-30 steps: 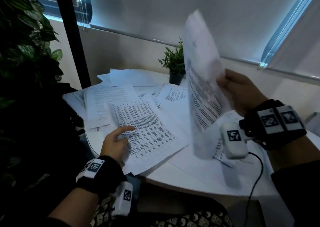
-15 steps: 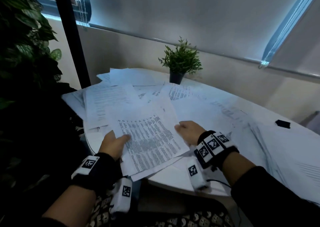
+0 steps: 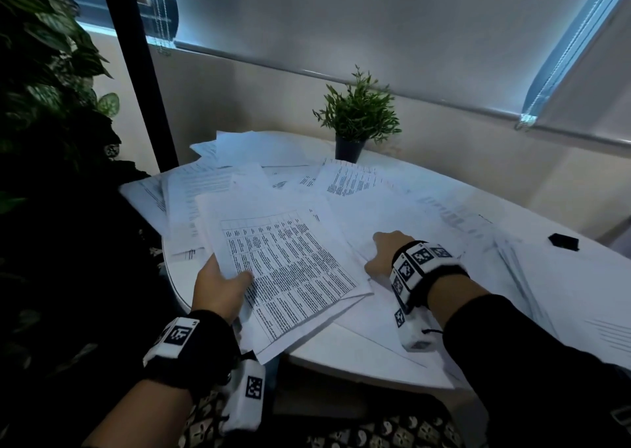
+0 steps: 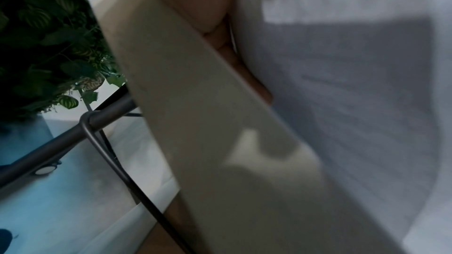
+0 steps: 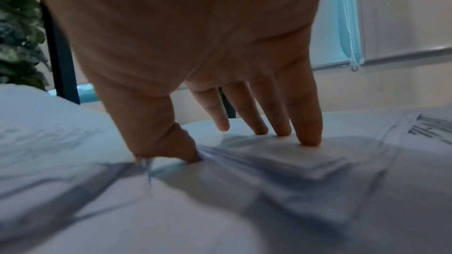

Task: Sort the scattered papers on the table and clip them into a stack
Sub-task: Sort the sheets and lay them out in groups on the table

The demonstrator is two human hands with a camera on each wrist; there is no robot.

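Observation:
White printed papers lie scattered over the round white table (image 3: pixel 341 355). My left hand (image 3: pixel 218 283) grips a small pile of sheets (image 3: pixel 290 260) at the table's near left edge, thumb on the top sheet with its printed grid. In the left wrist view its fingers (image 4: pixel 244 69) lie under the pile (image 4: pixel 342 84). My right hand (image 3: pixel 382 253) rests on loose sheets (image 3: pixel 392 215) just right of the pile. Its straight fingertips (image 5: pixel 308 138) press the paper and the thumb (image 5: pixel 171 146) pushes at a sheet's edge. A black clip (image 3: pixel 563 242) lies at the far right.
A small potted plant (image 3: pixel 356 120) stands at the table's back edge against the wall. A large leafy plant (image 3: pixel 44 72) and a black post (image 3: pixel 136 72) crowd the left side. More sheets (image 3: pixel 563 294) spread over the table's right side.
The right hand held a sheet up in the air, laid it on the pile, then moved right onto the loose sheets. The left hand went from resting on the pile to gripping it.

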